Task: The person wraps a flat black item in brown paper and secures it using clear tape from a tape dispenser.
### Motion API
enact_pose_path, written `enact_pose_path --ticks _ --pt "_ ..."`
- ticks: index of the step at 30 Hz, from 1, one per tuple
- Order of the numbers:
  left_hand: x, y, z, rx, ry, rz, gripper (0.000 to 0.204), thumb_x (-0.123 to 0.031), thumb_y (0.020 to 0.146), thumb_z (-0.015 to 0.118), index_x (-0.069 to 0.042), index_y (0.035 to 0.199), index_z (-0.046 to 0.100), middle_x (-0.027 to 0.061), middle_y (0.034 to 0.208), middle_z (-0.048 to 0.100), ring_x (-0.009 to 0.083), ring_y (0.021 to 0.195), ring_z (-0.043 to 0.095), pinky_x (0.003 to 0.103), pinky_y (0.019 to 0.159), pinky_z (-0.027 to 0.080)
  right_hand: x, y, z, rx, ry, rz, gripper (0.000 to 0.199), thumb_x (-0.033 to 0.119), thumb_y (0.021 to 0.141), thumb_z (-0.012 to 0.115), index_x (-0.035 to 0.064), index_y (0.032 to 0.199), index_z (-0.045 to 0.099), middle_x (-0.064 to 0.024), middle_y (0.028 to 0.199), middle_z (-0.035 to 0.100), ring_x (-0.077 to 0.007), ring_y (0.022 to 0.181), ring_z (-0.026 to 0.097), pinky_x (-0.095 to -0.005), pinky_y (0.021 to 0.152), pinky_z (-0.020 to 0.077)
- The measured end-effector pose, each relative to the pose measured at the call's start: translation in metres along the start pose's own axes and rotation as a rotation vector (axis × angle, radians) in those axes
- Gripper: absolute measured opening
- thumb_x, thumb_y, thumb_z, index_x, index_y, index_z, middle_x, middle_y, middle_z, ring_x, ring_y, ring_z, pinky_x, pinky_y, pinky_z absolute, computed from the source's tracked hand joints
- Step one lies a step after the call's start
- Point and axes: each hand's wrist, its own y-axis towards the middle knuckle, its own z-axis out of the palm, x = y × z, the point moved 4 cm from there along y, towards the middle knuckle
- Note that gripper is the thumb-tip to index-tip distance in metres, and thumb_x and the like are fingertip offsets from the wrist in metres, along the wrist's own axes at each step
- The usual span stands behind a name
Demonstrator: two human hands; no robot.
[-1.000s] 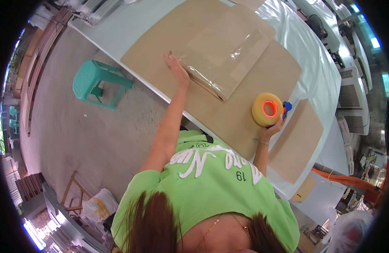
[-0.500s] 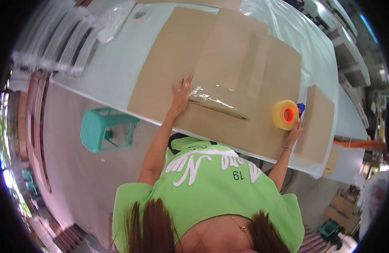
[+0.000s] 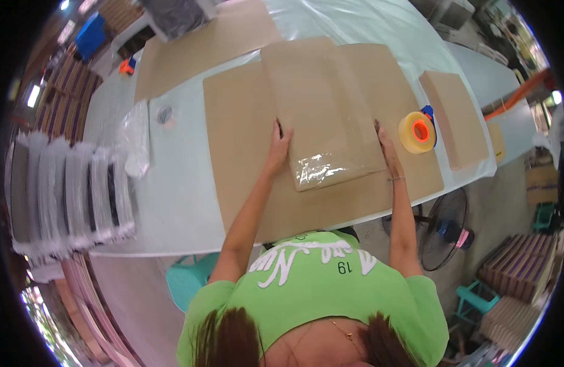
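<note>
A flat brown cardboard box [image 3: 324,104] lies lengthwise in front of me, with shiny clear tape across its near end. My left hand [image 3: 280,147] grips its left side, fingers partly hidden at the edge. On the opposite side my right hand [image 3: 387,150] holds the right edge, its fingertips partly out of sight. Under the box spreads a larger cardboard sheet [image 3: 239,153]. Just right of my right hand, a tape dispenser [image 3: 417,133] with a yellowish roll, orange hub and blue end rests on that sheet.
A narrow cardboard box [image 3: 454,119] lies at the table's right side. Plastic-wrapped units [image 3: 71,189] stand in a row at the left, near crumpled clear plastic [image 3: 135,137]. Another cardboard sheet [image 3: 208,49] lies at the far left. A green stool [image 3: 193,278] and a fan [image 3: 444,229] are below table level.
My right hand has let go of the tape dispenser and moved to the box's right side. My left hand has shifted to its left side. The view has turned, showing more table at left.
</note>
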Motion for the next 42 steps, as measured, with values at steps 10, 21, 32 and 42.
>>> enact_pose_path --ticks 10,21,32,42 --pt "0.021 0.039 -0.018 0.036 0.051 -0.100 0.080 -0.037 0.093 0.056 -0.004 0.153 0.013 0.0178 0.152 0.031 0.0297 0.137 0.035 0.038 0.112 0.031 -0.042 -0.050 0.043 -0.080 -0.050 0.048 0.066 0.042 0.104 0.035 -0.0008 0.151 0.018 -0.0112 0.154 0.031 -0.0217 0.141 0.030 -0.0344 0.116 0.0250" --pt "-0.114 0.068 -0.037 0.082 0.583 0.578 0.038 -0.018 0.093 0.057 -0.015 0.131 0.058 0.0153 0.140 0.049 0.0350 0.126 0.048 0.042 0.105 0.038 -0.006 -0.096 0.209 0.628 -0.372 0.199 0.042 0.013 0.094 0.056 0.0036 0.134 0.053 -0.0123 0.127 0.059 -0.0191 0.111 0.059 -0.0329 0.093 0.0491" --pt "0.016 -0.158 -0.103 -0.952 0.129 0.212 0.051 -0.013 0.098 0.050 0.003 0.141 0.031 0.0182 0.145 0.034 0.0291 0.135 0.033 0.042 0.113 0.025 0.011 0.072 0.142 0.445 -0.707 -0.079 0.036 0.029 0.101 0.049 0.0081 0.128 0.060 -0.0079 0.121 0.060 -0.0223 0.117 0.054 -0.0362 0.101 0.0423" --pt "0.048 -0.146 -0.076 -0.491 -0.595 0.183 0.057 -0.033 0.103 0.039 -0.007 0.150 0.020 0.0120 0.144 0.038 0.0222 0.131 0.040 0.038 0.110 0.033 -0.028 0.060 0.166 0.672 -0.428 0.238 0.069 0.051 0.098 0.043 0.0120 0.153 0.026 -0.0100 0.156 0.030 -0.0248 0.144 0.026 -0.0341 0.116 0.0226"
